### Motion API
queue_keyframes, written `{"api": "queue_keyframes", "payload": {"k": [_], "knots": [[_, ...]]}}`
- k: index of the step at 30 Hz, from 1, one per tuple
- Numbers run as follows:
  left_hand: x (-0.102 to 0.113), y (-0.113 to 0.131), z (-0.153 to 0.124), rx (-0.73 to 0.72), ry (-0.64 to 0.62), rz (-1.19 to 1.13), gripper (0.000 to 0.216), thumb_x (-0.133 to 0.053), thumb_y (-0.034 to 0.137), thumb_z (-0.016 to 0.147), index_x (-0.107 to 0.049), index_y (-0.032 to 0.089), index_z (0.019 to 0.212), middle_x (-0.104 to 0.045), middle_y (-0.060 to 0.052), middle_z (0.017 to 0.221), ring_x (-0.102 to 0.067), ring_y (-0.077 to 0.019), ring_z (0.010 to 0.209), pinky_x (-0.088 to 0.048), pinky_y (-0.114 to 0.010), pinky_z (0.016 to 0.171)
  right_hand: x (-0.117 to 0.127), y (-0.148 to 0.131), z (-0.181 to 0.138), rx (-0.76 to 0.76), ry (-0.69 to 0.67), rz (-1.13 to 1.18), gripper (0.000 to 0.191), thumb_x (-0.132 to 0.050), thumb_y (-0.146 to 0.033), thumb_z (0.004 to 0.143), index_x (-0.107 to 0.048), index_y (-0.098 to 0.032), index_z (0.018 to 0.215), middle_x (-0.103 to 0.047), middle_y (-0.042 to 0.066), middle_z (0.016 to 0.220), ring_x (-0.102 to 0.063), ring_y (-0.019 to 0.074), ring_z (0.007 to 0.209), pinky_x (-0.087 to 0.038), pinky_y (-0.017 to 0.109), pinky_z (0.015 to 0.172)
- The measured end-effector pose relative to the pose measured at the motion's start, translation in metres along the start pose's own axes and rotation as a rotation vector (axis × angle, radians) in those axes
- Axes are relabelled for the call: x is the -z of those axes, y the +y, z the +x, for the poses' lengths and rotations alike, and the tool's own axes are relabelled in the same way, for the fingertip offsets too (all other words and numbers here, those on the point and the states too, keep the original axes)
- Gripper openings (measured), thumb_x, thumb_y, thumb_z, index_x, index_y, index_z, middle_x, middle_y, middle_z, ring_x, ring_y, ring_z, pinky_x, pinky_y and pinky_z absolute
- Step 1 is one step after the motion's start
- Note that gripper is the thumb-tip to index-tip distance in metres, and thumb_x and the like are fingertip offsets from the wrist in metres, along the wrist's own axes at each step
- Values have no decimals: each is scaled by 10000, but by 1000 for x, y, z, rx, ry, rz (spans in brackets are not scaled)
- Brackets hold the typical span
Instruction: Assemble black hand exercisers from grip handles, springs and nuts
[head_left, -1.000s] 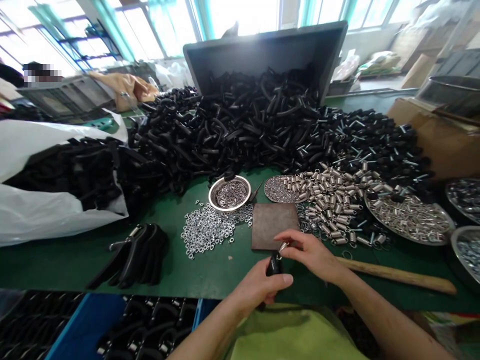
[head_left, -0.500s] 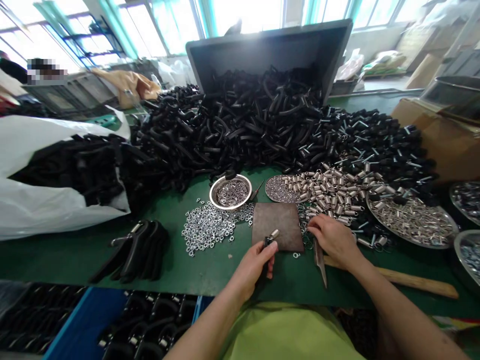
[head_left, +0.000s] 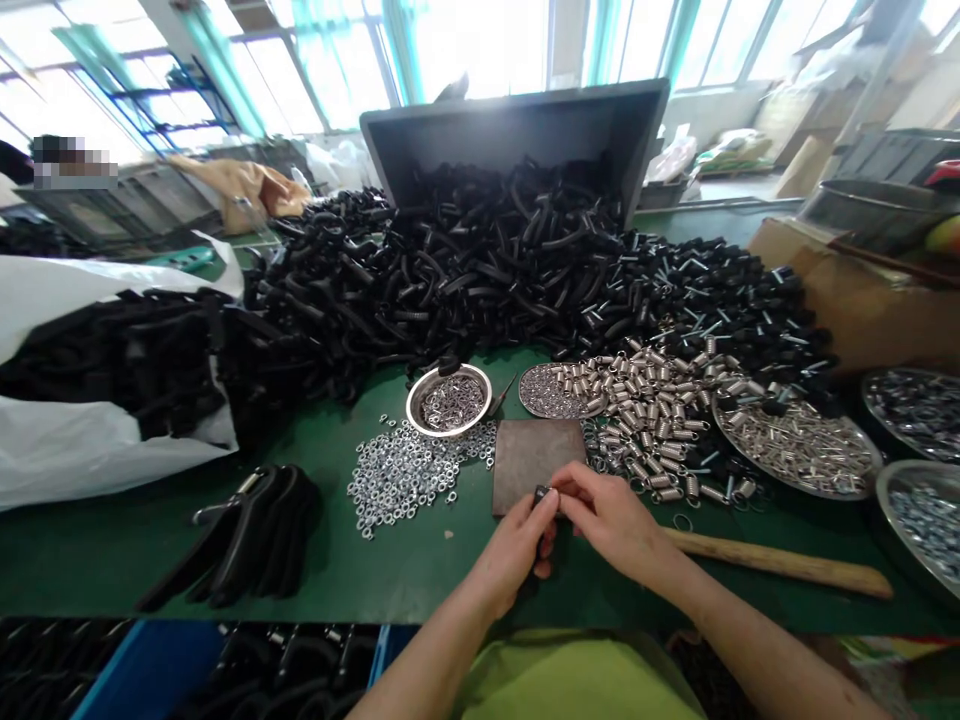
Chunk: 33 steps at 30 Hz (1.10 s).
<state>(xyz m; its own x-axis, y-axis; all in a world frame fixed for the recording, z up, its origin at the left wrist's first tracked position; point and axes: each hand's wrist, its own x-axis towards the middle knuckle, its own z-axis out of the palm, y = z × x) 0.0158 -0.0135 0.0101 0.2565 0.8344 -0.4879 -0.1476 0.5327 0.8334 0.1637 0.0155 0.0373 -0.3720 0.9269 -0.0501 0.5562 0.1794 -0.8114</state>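
My left hand [head_left: 517,550] grips a small black handle part [head_left: 541,497], fingers wrapped round it, just in front of the brown metal plate [head_left: 532,450]. My right hand [head_left: 611,520] meets it from the right, fingertips pinched at the top of the same part; what they pinch is too small to name. Loose steel springs [head_left: 652,420] lie just right of the plate. A scatter of small nuts [head_left: 397,475] lies to its left on the green table [head_left: 150,540].
A huge heap of black handles [head_left: 480,260] spills from a tipped grey bin [head_left: 517,125]. A bowl of washers [head_left: 448,400], trays of metal parts [head_left: 799,445], a wooden hammer handle [head_left: 780,565], assembled black grippers [head_left: 247,535], a white bag [head_left: 90,450] and a blue crate [head_left: 150,670] surround me.
My right hand left the springs beside the plate and came back to pinch at the top of the black part. The left hand stayed by the plate holding the part.
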Motion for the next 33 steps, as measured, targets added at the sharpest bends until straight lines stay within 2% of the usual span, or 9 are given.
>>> {"api": "queue_keyframes", "payload": {"k": [4, 6, 8, 11, 14, 18, 24, 30, 33], "knots": [[2, -2, -3, -19, 1, 125, 448, -529, 607, 757, -497, 176, 878, -321, 65, 600, -300, -58, 487, -199, -158, 401, -5, 8, -3, -106, -148, 395, 140, -505, -260, 807, -588, -182, 888, -542, -45, 570, -517, 103, 470, -418, 216, 464], [2, -3, -4, 27, -10, 92, 463, -536, 616, 747, -500, 171, 871, -315, 69, 589, -270, -47, 466, -159, -157, 396, -2, 13, 2, -99, -244, 445, 161, -504, -295, 818, -587, -175, 887, -542, -45, 571, -524, 106, 469, -424, 215, 446], [2, -4, -3, 105, -28, -23, 488, -519, 635, 748, -506, 158, 851, -320, 67, 588, -244, -37, 458, -113, -157, 398, 14, 22, 14, -33, -249, 218, 185, -476, -306, 852, -609, -188, 905, -589, -31, 622, -558, 109, 520, -447, 215, 487], [6, -4, 2, 163, 6, -227, 502, -547, 621, 742, -524, 135, 867, -348, 57, 605, -248, -29, 470, -98, -150, 406, 65, 42, 47, 21, 70, -545, 211, -449, -250, 881, -652, -246, 938, -664, -8, 854, -604, 117, 763, -469, 221, 703], [12, -4, 8, 152, 69, -354, 486, -611, 566, 732, -536, 115, 896, -379, 47, 632, -278, -24, 487, -130, -138, 407, 130, 67, 84, -118, 309, -797, 302, -382, -152, 879, -625, -164, 1058, -602, 135, 1096, -519, 232, 1039, -420, 335, 849], [17, -3, 13, 169, 79, -451, 516, -586, 594, 739, -543, 109, 907, -401, 37, 654, -311, -24, 491, -171, -129, 400, 185, 94, 118, -225, 351, -990, 332, -418, -113, 829, -611, -155, 1096, -551, 189, 1125, -470, 293, 1079, -422, 379, 805], [16, 2, 18, 190, 52, -591, 555, -488, 678, 745, -535, 132, 838, -440, 25, 652, -345, -34, 462, -214, -134, 381, 196, 108, 136, -216, 265, -1118, 273, -417, -110, 845, -644, -120, 997, -589, 218, 1014, -552, 298, 966, -425, 425, 740], [28, 6, 22, 180, 62, -806, 330, -514, 459, 810, -493, 142, 720, -417, 34, 571, -345, -39, 435, -248, -132, 394, 208, 110, 128, -65, 228, -1118, 319, -338, -197, 906, -647, -149, 969, -622, 188, 942, -603, 245, 858, -406, 414, 712], [34, 7, 22, 133, 9, -912, 247, -496, 351, 795, -477, 139, 671, -353, 42, 521, -320, -46, 431, -256, -138, 405, 201, 94, 116, 53, 365, -1100, 329, -322, -242, 899, -638, -187, 973, -624, 191, 949, -594, 301, 874, -422, 457, 708]]}}
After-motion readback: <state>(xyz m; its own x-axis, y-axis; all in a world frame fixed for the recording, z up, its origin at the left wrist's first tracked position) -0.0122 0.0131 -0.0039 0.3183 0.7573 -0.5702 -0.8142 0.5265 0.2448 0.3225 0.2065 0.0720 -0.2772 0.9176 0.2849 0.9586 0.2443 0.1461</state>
